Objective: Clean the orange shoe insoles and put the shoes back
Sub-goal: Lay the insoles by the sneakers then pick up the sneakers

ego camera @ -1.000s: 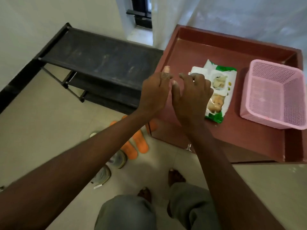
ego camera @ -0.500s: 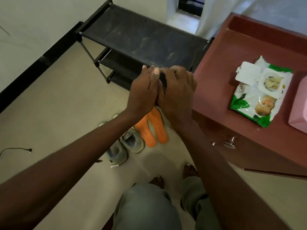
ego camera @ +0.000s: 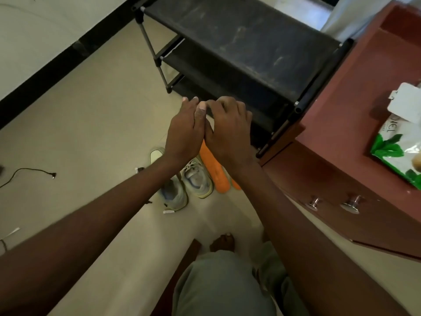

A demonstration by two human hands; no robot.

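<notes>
Here, left hand [ego camera: 185,131] against right hand [ego camera: 227,131], fingers together (apparently holding nothing) above orange insoles [ego camera: 215,172].

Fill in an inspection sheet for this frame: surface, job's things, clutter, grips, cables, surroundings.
Surface: beige tiled floor; red-brown cabinet top at right.
Job's things: two orange insoles flat on the floor, partly hidden by the hands; pair of pale sneakers beside them; wipes pack with its flap open on the cabinet top.
Clutter: small white scraps by the sneakers.
Grips: left hand and right hand pressed together above the insoles; whether they hold anything cannot be told.
Cables: loose black cable on the floor at left.
Surroundings: black shoe rack, shelves bare; the person's bare foot below.
</notes>
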